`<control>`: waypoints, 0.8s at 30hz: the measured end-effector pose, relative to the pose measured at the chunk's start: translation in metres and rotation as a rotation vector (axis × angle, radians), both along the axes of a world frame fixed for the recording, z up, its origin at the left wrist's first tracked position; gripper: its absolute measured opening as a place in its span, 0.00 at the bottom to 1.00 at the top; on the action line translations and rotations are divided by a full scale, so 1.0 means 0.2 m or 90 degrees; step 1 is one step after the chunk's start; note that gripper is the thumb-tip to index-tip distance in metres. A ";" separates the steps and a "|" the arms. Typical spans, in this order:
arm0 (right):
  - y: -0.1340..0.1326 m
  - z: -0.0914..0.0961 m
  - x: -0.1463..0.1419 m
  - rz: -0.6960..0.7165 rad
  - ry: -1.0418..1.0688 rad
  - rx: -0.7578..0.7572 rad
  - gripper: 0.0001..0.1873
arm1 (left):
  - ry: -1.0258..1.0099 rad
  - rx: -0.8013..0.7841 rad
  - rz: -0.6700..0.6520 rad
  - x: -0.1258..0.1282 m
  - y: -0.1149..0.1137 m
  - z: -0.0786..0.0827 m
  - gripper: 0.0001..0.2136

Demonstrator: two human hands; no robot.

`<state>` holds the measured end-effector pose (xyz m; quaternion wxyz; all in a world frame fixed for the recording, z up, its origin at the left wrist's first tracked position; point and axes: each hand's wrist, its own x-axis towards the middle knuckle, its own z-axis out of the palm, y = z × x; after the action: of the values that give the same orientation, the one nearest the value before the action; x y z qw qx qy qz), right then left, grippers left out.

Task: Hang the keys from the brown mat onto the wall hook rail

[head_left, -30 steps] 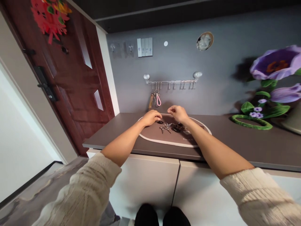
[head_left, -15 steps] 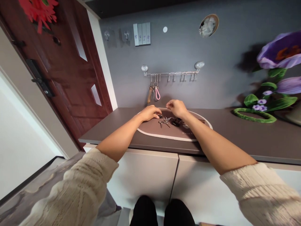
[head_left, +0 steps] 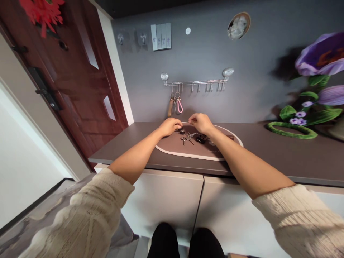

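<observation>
My left hand (head_left: 170, 126) is over the left part of a brown oval mat (head_left: 185, 152) with a pale rim. Its fingers are curled together, and a black key fob (head_left: 182, 132) shows just below the fingertips; whether they grip it is unclear. Above the mat's back edge is my right hand (head_left: 201, 122), thumb and fingers pinched. What it holds, if anything, is too small to make out. Between the hands lie several loose silver keys (head_left: 187, 138), and a dark fob (head_left: 200, 139) rests to their right, partly near my right wrist.
A clear rail (head_left: 196, 84) with hooks is fixed to the grey wall; a key ring with a pink loop (head_left: 180, 106) and a brown strap (head_left: 170, 107) hang at its left. Purple flowers (head_left: 319, 57) and a green ring (head_left: 292, 132) occupy the right. A red door (head_left: 72, 86) is left.
My left hand has lifted slightly up and left, showing more of the black fob below it. The right hand stays pinched in nearly the same place.
</observation>
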<state>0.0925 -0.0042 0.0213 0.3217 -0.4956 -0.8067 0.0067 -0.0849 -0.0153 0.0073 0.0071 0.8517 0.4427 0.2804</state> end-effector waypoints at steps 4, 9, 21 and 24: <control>-0.01 0.00 -0.01 0.009 0.007 -0.007 0.06 | -0.072 0.003 0.009 0.01 -0.01 0.00 0.09; -0.02 0.00 -0.02 0.048 0.114 -0.046 0.05 | -0.221 -0.011 0.023 0.01 -0.01 0.01 0.09; -0.04 -0.02 -0.07 0.132 0.222 -0.077 0.13 | -0.565 -0.132 -0.038 0.03 0.00 0.03 0.11; -0.06 -0.02 -0.08 0.132 0.223 -0.061 0.11 | -0.601 -0.155 -0.059 0.04 -0.01 0.03 0.11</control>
<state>0.0773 -0.0152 0.0167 0.4308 -0.4162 -0.7837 0.1646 -0.0770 -0.0172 0.0137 0.3188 0.6434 0.3822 0.5816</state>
